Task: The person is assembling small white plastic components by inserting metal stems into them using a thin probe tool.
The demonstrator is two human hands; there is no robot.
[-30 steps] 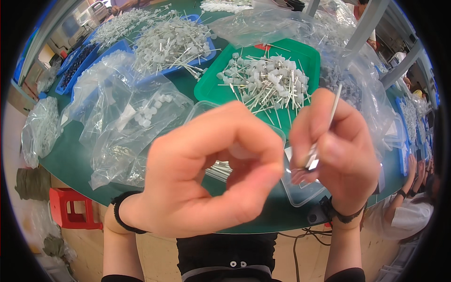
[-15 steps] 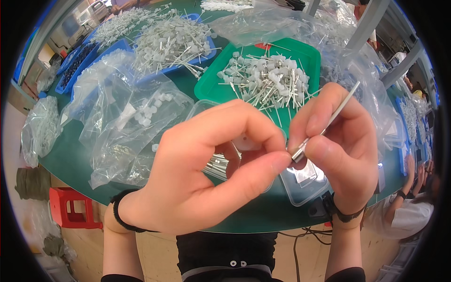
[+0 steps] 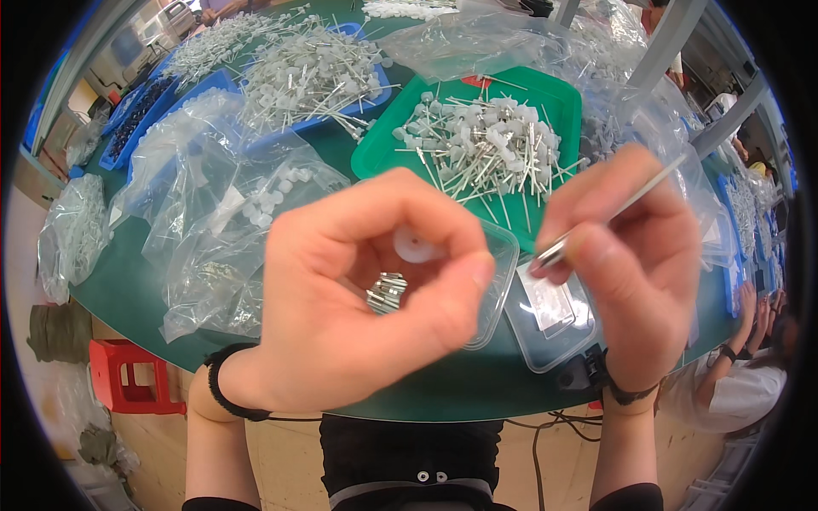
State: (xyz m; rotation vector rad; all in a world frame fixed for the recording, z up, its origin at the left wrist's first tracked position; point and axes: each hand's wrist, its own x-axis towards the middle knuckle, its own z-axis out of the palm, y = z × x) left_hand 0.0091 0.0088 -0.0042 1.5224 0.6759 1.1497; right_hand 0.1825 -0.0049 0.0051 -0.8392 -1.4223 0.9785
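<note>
Left hand [image 3: 358, 341] now off rod [image 3: 641, 192], fingers' grip unclear; right hand [image 3: 635, 277], at 3 o'clock, alone bears it, fingers clamped

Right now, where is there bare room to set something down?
The table shows bare strips along its near edge, below the left hand, and between the small bag and large bag. Crowded: beyond, around the blue tray and green tray.

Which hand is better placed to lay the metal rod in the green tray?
The right hand, I'd judge: it grips the metal rod and appears close to the green tray; the left hand isn't touching the rod.
</note>
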